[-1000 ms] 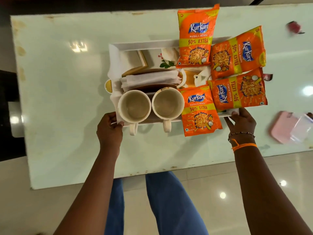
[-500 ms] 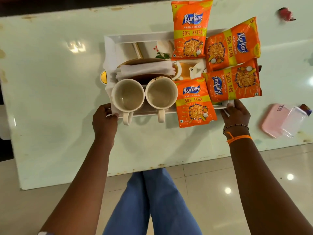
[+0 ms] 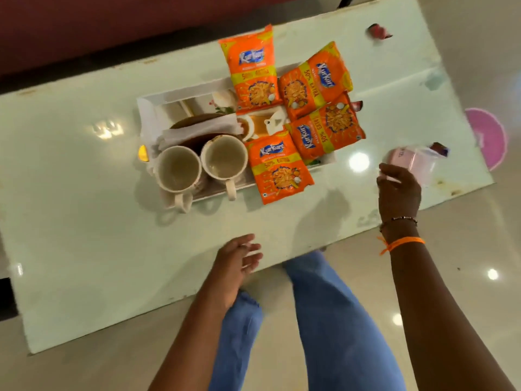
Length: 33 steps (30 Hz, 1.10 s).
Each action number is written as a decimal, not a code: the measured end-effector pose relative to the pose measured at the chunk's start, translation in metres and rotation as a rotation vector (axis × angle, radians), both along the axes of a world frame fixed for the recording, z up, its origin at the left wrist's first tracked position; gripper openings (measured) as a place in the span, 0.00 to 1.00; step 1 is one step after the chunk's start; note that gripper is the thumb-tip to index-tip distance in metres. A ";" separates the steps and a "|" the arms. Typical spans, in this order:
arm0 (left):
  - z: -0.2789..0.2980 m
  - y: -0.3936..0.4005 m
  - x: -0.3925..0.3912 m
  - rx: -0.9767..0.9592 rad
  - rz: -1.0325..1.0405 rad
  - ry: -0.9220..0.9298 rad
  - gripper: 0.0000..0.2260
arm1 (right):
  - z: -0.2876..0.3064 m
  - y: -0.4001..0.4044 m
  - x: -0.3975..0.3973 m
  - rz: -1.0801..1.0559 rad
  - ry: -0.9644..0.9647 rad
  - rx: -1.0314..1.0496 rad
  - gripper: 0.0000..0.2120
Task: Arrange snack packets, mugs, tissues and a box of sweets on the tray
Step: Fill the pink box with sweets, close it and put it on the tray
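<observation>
I stand over a pale green glossy bench (image 3: 84, 221) whose edges are chipped and spotted with rust-coloured marks. Ceiling lights glint off its top as bright patches. Beyond the bench's far edge runs a dark maroon surface (image 3: 112, 29). On the near side of the bench the floor (image 3: 465, 306) is shiny beige tile, dotted with small round light reflections.

Far orange foil snack packet (image 3: 251, 71), at the white tray's (image 3: 180, 93) back rim: blue "Kurkure" logo; yellow band "50% EXTRA", blurred.
Upper right orange packet (image 3: 314, 80), overhanging the tray's right end: "Kurkure"; "50% EXTRA", sideways.
Lower right orange packet (image 3: 327, 128): "Kurkure"; "50% EXTRA", sideways.
Near orange packet (image 3: 277, 167), over the tray's front rim: "Kurkure"; "50% EXTRA"; small print unreadable.
</observation>
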<state>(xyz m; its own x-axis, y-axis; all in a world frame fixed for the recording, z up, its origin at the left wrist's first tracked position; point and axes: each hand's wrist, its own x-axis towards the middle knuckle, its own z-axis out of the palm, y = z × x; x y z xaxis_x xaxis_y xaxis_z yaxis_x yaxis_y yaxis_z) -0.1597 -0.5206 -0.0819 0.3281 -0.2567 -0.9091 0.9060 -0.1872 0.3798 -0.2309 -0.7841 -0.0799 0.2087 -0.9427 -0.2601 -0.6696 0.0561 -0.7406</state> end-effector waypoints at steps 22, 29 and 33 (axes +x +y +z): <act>-0.005 -0.300 -0.038 -0.117 -0.158 -0.134 0.28 | -0.001 -0.135 -0.041 -0.011 -0.578 0.824 0.14; -0.011 -0.327 -0.026 0.007 -0.326 -0.350 0.30 | 0.000 -0.191 -0.039 0.522 -0.176 0.298 0.06; -0.012 -0.332 -0.025 0.042 -0.303 -0.329 0.27 | -0.006 -0.203 -0.027 0.720 -0.095 0.304 0.11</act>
<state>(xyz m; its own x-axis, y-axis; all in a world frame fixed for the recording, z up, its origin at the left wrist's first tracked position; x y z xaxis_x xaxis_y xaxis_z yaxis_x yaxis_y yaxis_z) -0.1848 -0.8526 -0.0944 0.5173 -0.3508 -0.7806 0.6402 -0.4466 0.6250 -0.2582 -0.9876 -0.0858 0.7753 -0.4578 -0.4352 -0.5528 -0.1585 -0.8181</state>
